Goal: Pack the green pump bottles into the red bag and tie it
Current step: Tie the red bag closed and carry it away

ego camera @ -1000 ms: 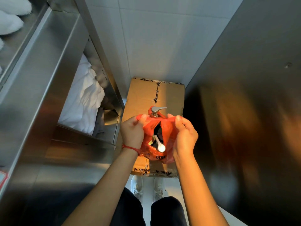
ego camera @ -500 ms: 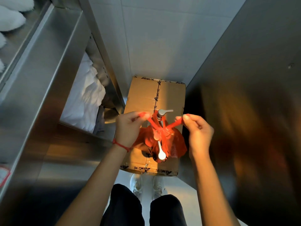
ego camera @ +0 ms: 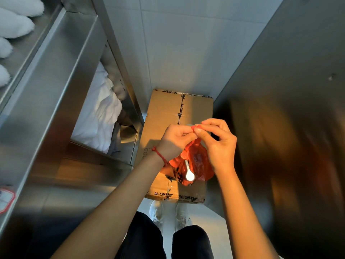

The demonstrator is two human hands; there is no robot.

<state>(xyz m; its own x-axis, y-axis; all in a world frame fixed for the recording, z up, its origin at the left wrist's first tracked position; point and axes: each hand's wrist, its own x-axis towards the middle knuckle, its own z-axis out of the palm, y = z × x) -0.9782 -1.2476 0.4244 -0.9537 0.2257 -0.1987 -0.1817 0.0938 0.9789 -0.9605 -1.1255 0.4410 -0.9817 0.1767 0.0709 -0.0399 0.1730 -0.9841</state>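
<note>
Over the taped cardboard box [ego camera: 164,116] my two hands now meet; half a second ago they held the handles pulled wide apart; the left hand [ego camera: 174,141] and right hand [ego camera: 220,148] each pinch a handle end of the red bag [ego camera: 197,163], fingers closed together; one white pump head [ego camera: 189,174] pokes out; the bottles inside stay hidden; I judge the knot is being crossed.

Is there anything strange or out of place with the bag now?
One thing: a white pump head pokes out through the gathered red bag, so the bag does not fully cover it. Both hands, left hand and right hand, pinch the handles together above.
</note>
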